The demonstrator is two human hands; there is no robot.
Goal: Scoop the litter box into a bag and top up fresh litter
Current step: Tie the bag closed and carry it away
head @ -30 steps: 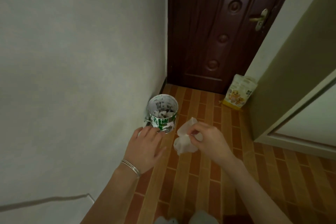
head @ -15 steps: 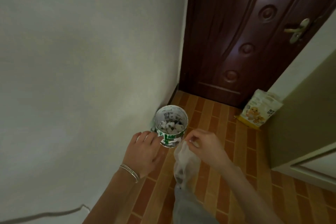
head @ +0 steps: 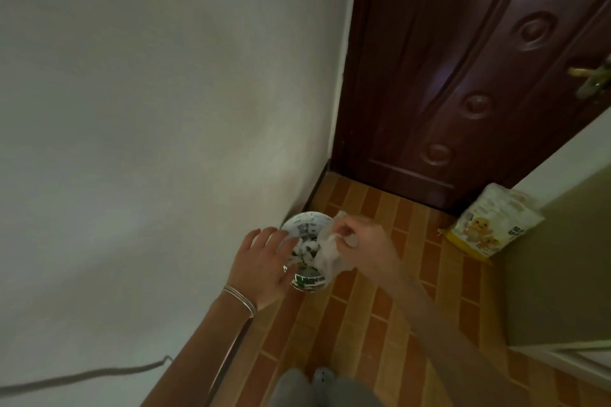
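Note:
A small round bin [head: 305, 281] with a white and green printed liner stands on the floor in the corner by the wall, with scraps inside. My right hand [head: 362, 241] pinches a thin white plastic bag [head: 327, 256] at its top, and the bag hangs over the bin's opening. My left hand [head: 264, 261], fingers spread, rests against the bin's left rim; a bracelet sits on that wrist. A yellow and white litter bag [head: 489, 228] with a duck print leans against the wall at the right.
A dark wooden door [head: 463, 76] with a brass handle [head: 591, 79] closes off the far end. A white wall runs along the left and an olive panel [head: 562, 258] along the right. The floor is orange-brown tile [head: 380, 324]. My feet show at the bottom.
I have come closer to the bin. My right hand has carried the white bag from beside the bin to over its opening. My left hand stays at the bin's left rim.

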